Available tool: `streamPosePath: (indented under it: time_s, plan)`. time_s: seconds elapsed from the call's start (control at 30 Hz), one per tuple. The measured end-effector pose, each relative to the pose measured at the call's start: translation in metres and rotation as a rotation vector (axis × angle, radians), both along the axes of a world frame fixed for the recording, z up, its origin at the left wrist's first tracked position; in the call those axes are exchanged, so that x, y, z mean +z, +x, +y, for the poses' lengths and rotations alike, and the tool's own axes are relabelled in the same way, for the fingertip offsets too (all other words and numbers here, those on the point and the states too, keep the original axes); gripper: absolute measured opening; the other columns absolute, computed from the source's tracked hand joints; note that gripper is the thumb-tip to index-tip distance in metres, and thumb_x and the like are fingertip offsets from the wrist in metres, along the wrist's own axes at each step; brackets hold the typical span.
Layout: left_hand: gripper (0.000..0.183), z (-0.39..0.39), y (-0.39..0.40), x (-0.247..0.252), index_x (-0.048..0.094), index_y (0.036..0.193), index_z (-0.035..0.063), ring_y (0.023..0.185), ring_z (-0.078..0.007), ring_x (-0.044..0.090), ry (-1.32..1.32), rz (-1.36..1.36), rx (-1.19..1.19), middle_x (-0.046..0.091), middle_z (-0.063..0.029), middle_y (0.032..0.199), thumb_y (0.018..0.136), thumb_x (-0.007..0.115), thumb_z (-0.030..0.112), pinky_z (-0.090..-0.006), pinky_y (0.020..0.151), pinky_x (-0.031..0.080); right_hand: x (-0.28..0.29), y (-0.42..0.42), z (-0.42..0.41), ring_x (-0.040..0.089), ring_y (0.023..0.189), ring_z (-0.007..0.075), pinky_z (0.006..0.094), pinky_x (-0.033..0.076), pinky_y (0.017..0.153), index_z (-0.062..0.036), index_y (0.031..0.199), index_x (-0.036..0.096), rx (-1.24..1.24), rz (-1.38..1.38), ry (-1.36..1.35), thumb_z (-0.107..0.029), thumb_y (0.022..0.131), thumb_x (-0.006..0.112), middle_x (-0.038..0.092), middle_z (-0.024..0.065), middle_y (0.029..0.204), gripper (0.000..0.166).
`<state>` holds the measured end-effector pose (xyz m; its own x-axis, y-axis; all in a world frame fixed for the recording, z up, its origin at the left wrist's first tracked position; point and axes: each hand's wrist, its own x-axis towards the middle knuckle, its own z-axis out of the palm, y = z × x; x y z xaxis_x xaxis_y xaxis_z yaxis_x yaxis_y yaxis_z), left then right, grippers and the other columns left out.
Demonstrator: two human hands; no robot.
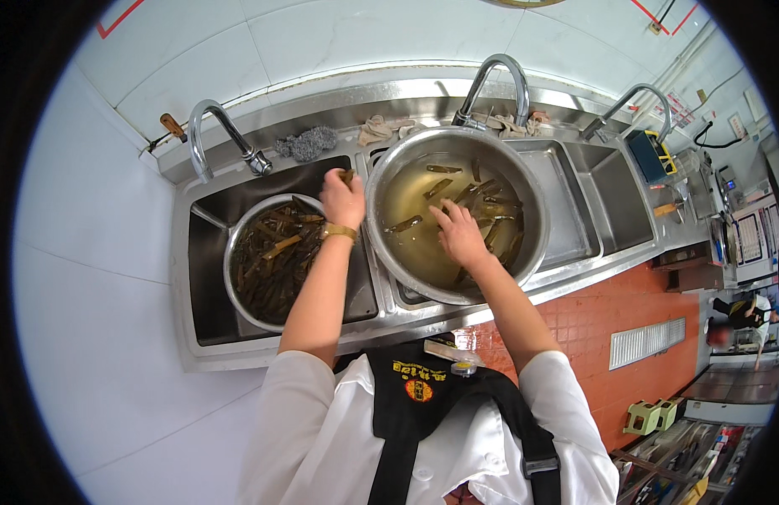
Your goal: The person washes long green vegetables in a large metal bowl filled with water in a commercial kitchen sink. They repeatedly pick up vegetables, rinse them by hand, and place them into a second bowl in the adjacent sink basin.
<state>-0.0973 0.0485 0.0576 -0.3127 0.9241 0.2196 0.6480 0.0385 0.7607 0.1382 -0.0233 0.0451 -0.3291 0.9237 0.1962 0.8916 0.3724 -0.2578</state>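
Over the gap between two large metal basins is my left hand point(344, 197), its fingers closed on a dark brown-green strip point(346, 176), perhaps kelp. My right hand point(460, 235) is at the surface of the cloudy yellowish water in the right basin point(539, 252), fingers spread, with nothing seen in them. Several dark strips point(481, 189) float in that water, mostly on its right side. The left basin point(233, 278) stands in a sink and holds a dense heap of similar strips point(276, 259), one of them lighter brown.
Three curved chrome faucets rise behind the sinks, one point(522, 88) over the right basin. Steel wool point(307, 144) and crumpled cloths point(375, 130) lie on the back ledge. More steel sink bowls point(607, 189) extend rightward. A person point(752, 314) stands far off at the right, near green stools point(643, 417).
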Motion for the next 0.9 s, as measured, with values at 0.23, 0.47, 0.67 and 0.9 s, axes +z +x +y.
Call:
streamPosePath:
  time_s: [0.23,0.47,0.67,0.9]
  plan:
    - [0.029,-0.030,0.011,-0.002,0.053,0.104,0.0026,0.090,-0.0266,0.056,0.219,-0.015,-0.385,0.059,-0.0139,0.094,0.080,0.055,0.018,-0.0349,0.080,0.043,-0.027,-0.011,0.030,0.051,0.103,0.0255,0.0365,0.043,0.084,-0.0091,0.115,0.049,-0.056,-0.263,-0.565,-0.010,0.079,0.046,0.052,0.0147,0.114,0.036]
    - [0.027,-0.047,0.063,-0.043,0.054,0.100,0.0005,0.083,-0.0234,0.060,-0.106,-0.394,-0.443,0.060,-0.0137,0.090,0.078,0.055,0.016,-0.0324,0.076,0.046,-0.041,-0.013,0.026,0.057,0.084,0.0363,0.0432,0.045,0.073,-0.0055,0.096,0.057,-0.089,0.273,-0.072,-0.021,0.077,0.058,0.060,0.0180,0.085,0.025]
    - [0.029,-0.039,0.063,-0.043,0.054,0.101,-0.0015,0.087,-0.0177,0.058,-0.206,-0.406,-0.378,0.060,-0.0111,0.094,0.078,0.058,0.015,-0.0276,0.079,0.044,-0.043,-0.022,0.024,0.054,0.091,0.0364,0.0411,0.044,0.077,-0.0013,0.099,0.055,-0.043,0.252,-0.704,-0.030,0.078,0.058,0.059,0.0199,0.094,0.035]
    - [0.029,-0.041,0.064,-0.038,0.055,0.099,-0.0012,0.086,-0.0185,0.058,-0.263,-0.469,-0.426,0.061,-0.0112,0.093,0.077,0.058,0.017,-0.0283,0.078,0.045,-0.040,-0.013,-0.007,0.055,0.063,0.0233,0.0305,0.045,0.062,0.0000,0.090,0.056,0.320,0.121,-0.757,-0.023,0.084,0.053,0.059,0.0111,0.074,0.024]
